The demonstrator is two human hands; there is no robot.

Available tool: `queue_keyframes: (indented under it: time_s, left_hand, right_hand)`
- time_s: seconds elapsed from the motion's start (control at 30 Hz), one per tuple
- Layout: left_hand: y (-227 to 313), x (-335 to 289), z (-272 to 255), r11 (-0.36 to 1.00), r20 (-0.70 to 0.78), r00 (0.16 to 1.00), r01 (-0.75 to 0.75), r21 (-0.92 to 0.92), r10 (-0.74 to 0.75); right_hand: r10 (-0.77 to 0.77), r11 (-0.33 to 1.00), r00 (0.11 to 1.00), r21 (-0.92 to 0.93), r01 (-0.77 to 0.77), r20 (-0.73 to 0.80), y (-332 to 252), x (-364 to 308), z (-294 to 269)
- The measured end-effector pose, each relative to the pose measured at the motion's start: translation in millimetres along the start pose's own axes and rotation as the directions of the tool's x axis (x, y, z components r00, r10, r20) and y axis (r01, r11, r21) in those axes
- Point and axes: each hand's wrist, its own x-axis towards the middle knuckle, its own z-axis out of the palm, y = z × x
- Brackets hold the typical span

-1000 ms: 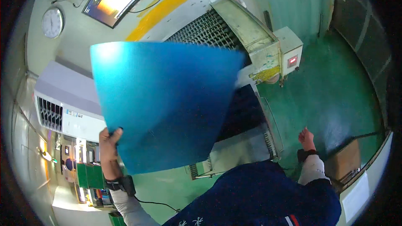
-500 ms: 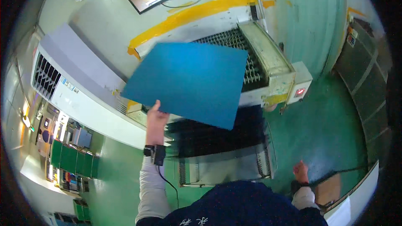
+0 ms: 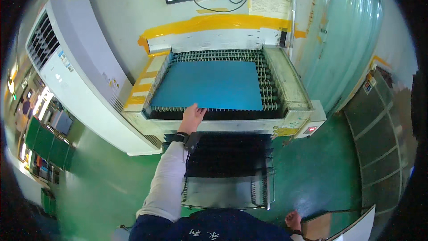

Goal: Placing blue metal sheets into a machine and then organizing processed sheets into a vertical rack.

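Observation:
A flat blue panel (image 3: 211,85) lies on the wheeled rollers (image 3: 269,90) of a conveyor machine in front of me. My left hand (image 3: 193,118) reaches forward, pinching the panel's near edge left of its middle. The fingers under the edge are hidden. Low on the right hangs my right hand (image 3: 293,220), away from the machine, its fingers loosely curled and nothing visible in them. Below the machine's front, a rack (image 3: 263,196) holds several dark panels (image 3: 225,154) side by side.
A white air conditioner (image 3: 84,93) stands left of the machine. On its right side sit a control box (image 3: 312,127) and a pipe (image 3: 292,18). Dark mesh frames (image 3: 379,138) lean at the right. Near my right hand are a brown board (image 3: 317,226) and a white board (image 3: 356,225).
The blue panel has gone from raised and tilted to lying level on the rollers. My left hand has moved forward with it. My view has turned, and my right hand still hangs low.

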Motion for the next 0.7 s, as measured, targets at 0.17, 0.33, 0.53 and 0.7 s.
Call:
queue_keyframes:
  time_s: [0.17,0.33,0.53,0.7]
  left_hand:
    - [89.5,-6.3,32.8,0.830,-0.002,0.882,0.443,-0.339,-0.471]
    - [70.7,44.4,31.8,0.818,-0.117,0.895,0.442,0.369,-0.430]
    - [60.2,21.5,55.9,0.105,0.032,0.981,-0.012,0.994,-0.190]
    - [62.0,37.3,56.0,0.076,0.014,0.969,0.004,0.997,-0.248]
  right_hand:
    - [0.123,0.992,0.989,-0.022,-0.122,0.084,8.5,1.0,12.7]
    - [0.208,0.977,0.975,-0.022,-0.210,-0.071,17.7,39.0,-22.9]
    - [0.222,0.925,0.972,-0.299,-0.236,-0.079,2.8,27.1,31.4]
    - [0.275,0.957,0.953,-0.125,-0.260,0.126,-1.6,41.2,27.0]
